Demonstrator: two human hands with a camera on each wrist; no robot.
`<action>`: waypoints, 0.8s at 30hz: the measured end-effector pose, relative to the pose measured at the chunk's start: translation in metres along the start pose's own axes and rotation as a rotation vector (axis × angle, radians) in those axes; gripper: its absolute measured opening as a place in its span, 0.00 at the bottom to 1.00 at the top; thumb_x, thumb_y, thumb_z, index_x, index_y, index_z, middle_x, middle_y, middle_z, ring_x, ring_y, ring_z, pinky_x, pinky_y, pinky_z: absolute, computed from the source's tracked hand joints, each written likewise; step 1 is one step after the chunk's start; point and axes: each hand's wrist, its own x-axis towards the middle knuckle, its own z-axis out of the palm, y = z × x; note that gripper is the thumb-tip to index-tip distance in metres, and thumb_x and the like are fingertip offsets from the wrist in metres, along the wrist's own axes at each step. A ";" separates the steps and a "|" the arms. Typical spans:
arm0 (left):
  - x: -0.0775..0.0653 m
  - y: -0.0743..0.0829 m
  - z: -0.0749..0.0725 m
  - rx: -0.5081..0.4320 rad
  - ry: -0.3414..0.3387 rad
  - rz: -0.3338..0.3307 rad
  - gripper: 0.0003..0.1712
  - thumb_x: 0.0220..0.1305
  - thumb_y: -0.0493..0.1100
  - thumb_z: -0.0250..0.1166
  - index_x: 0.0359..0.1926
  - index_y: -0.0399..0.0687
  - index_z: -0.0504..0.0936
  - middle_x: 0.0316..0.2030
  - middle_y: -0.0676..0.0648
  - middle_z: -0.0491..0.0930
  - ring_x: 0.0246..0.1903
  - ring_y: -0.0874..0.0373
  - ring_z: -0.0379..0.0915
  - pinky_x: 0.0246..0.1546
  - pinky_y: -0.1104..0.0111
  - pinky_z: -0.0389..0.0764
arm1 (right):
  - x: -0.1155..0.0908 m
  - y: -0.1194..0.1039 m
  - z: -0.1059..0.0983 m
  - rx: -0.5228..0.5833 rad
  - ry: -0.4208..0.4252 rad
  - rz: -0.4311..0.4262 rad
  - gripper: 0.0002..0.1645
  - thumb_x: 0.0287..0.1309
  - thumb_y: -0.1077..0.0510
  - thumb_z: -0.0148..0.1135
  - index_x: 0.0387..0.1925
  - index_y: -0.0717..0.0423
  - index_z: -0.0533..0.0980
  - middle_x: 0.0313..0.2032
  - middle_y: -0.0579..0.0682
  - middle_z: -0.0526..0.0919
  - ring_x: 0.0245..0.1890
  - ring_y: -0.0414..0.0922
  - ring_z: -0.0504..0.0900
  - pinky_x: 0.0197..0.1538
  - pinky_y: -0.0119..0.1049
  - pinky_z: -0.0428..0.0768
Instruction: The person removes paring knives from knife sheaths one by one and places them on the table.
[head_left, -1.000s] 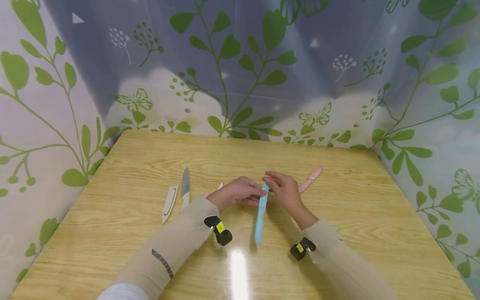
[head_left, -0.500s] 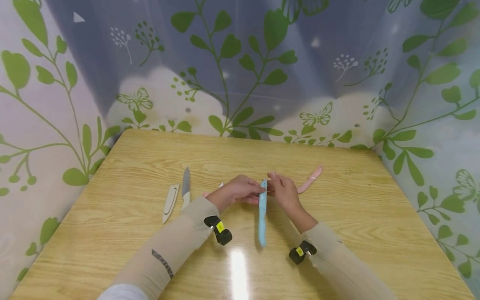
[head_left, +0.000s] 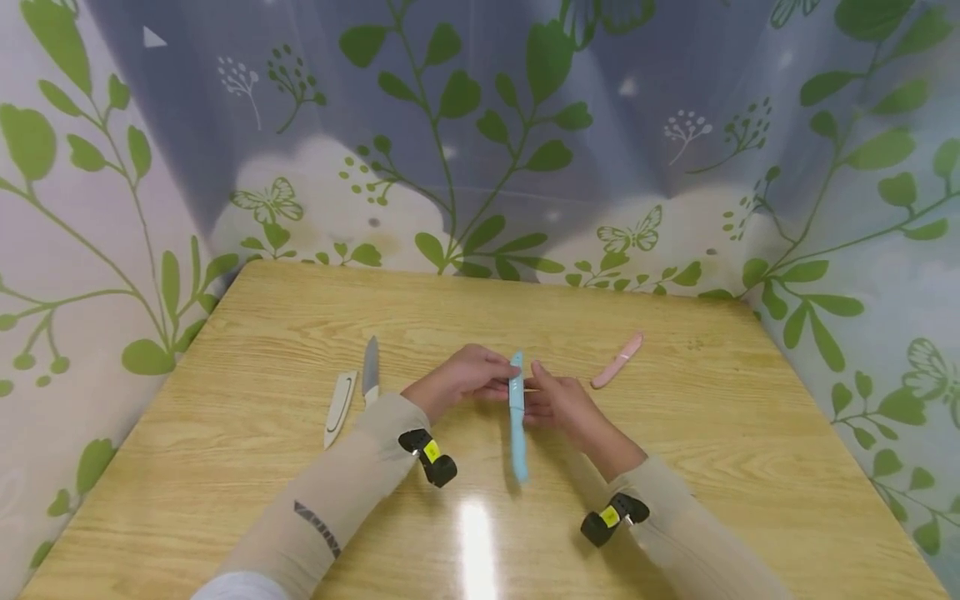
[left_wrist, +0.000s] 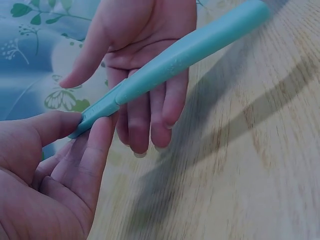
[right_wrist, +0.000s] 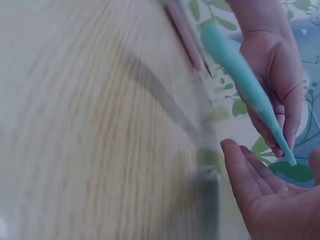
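My left hand [head_left: 467, 377] pinches a light blue sheathed knife [head_left: 518, 446] by its sheath end, between thumb and fingers. The handle points back toward me, raised above the table as its shadow shows. In the left wrist view the slim sheath [left_wrist: 100, 108] meets the thicker handle [left_wrist: 185, 52]. Just right of the knife is my right hand [head_left: 573, 410], palm turned toward it, thumb up and fingers extended. Those fingers pass behind the knife in the left wrist view; whether they touch it I cannot tell.
Left of my hands lie a knife [head_left: 371, 371] with a pale handle and a cream blade sheath [head_left: 341, 408]. A pink sheath-like piece [head_left: 618, 360] lies to the right. The right wrist view shows a pink handle [right_wrist: 185, 37]. A patterned curtain [head_left: 480, 167] borders the wooden table [head_left: 480, 317].
My right fingers have come away from the knife's tip and lowered beside it, fingers extended. My left hand has shifted slightly left with the knife, uncovering more of the pink piece.
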 end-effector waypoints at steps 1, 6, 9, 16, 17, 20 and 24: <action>0.000 0.000 -0.001 -0.004 0.001 -0.003 0.12 0.63 0.35 0.63 0.44 0.30 0.81 0.26 0.45 0.81 0.23 0.60 0.79 0.29 0.72 0.84 | 0.000 0.001 0.000 0.010 -0.015 0.010 0.43 0.70 0.37 0.41 0.60 0.77 0.62 0.56 0.75 0.71 0.51 0.58 0.78 0.52 0.46 0.79; 0.000 0.000 -0.004 -0.020 0.003 0.003 0.13 0.62 0.34 0.63 0.45 0.28 0.80 0.27 0.44 0.82 0.24 0.59 0.80 0.27 0.73 0.83 | -0.002 0.003 0.003 0.060 -0.128 0.022 0.40 0.70 0.39 0.44 0.59 0.75 0.64 0.56 0.75 0.71 0.52 0.59 0.78 0.54 0.46 0.77; 0.001 0.000 -0.007 -0.019 0.009 0.014 0.12 0.63 0.34 0.63 0.45 0.29 0.80 0.29 0.43 0.83 0.25 0.59 0.80 0.27 0.73 0.83 | -0.003 0.002 0.006 0.080 -0.190 0.003 0.38 0.70 0.41 0.46 0.58 0.75 0.67 0.55 0.72 0.74 0.51 0.57 0.79 0.54 0.46 0.77; 0.003 0.000 -0.009 -0.019 0.006 0.006 0.13 0.63 0.36 0.63 0.45 0.30 0.80 0.30 0.43 0.82 0.27 0.59 0.81 0.30 0.73 0.83 | -0.008 0.001 0.008 0.103 -0.241 0.021 0.29 0.71 0.50 0.48 0.56 0.75 0.69 0.42 0.56 0.86 0.44 0.48 0.83 0.51 0.42 0.80; 0.003 0.000 -0.009 -0.021 0.007 0.007 0.13 0.63 0.36 0.63 0.45 0.30 0.80 0.30 0.43 0.82 0.27 0.59 0.81 0.30 0.72 0.83 | -0.008 0.002 0.008 0.109 -0.247 0.024 0.29 0.72 0.50 0.47 0.56 0.75 0.68 0.41 0.54 0.86 0.44 0.47 0.84 0.51 0.42 0.80; 0.001 0.001 -0.008 -0.027 0.012 0.005 0.13 0.63 0.35 0.63 0.46 0.30 0.80 0.30 0.43 0.81 0.26 0.59 0.80 0.29 0.73 0.83 | -0.009 0.003 0.008 0.115 -0.260 0.020 0.28 0.72 0.52 0.48 0.56 0.76 0.68 0.42 0.55 0.86 0.43 0.48 0.84 0.51 0.42 0.80; 0.001 0.002 -0.008 -0.023 0.018 0.008 0.13 0.63 0.35 0.63 0.46 0.29 0.80 0.29 0.44 0.81 0.25 0.60 0.80 0.28 0.74 0.83 | -0.010 0.004 0.008 0.116 -0.270 0.005 0.29 0.71 0.53 0.48 0.57 0.78 0.66 0.45 0.58 0.85 0.44 0.48 0.84 0.50 0.41 0.80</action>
